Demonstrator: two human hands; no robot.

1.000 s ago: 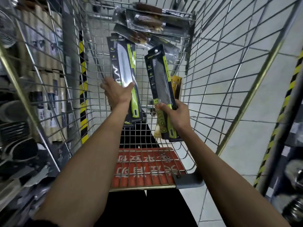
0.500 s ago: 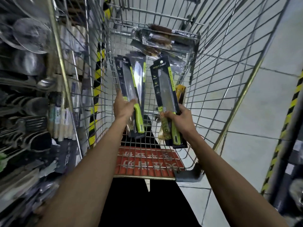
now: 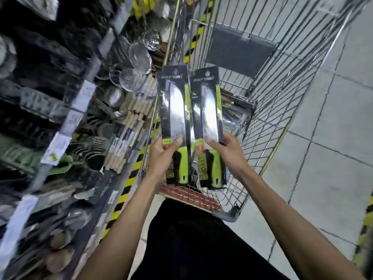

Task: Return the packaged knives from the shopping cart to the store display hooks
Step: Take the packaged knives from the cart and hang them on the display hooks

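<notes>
Both hands are raised above the near end of the shopping cart point(image 3: 282, 102), each holding boxed knives upright with the blades pointing up and the green handles at the bottom.

The left hand point(image 3: 161, 158) grips the left-hand packs point(image 3: 174, 110), which look like 2 black cards stacked one behind the other, over the cart's left rim. Its thumb lies flat on the front, just below the blade. The fingers are curled round the back, so I cannot tell how they lie there.

The right hand point(image 3: 227, 153) holds the right-hand pack point(image 3: 210, 110) just beside them, and the edges of the cards almost touch. The thumb presses on the front of this pack. The fingers point(image 3: 229, 138) wrap its right edge and pinch the card against the thumb.

Below the packs, the red seat flap point(image 3: 187, 195) lies at the cart's near end. Deeper in the basket, behind the right-hand pack, more clear-wrapped packages point(image 3: 236, 114) rest against the wire. A dark panel point(image 3: 240, 51) stands at the cart's far end.

Left of the cart is the display shelving point(image 3: 84, 110), blurred, hung with wire strainers point(image 3: 139, 57) and rows of wooden-handled tools point(image 3: 137, 112). Yellow-and-black striped tape point(image 3: 129, 178) runs along its base beside the cart. Grey floor tiles point(image 3: 333, 122) lie to the cart's right.
</notes>
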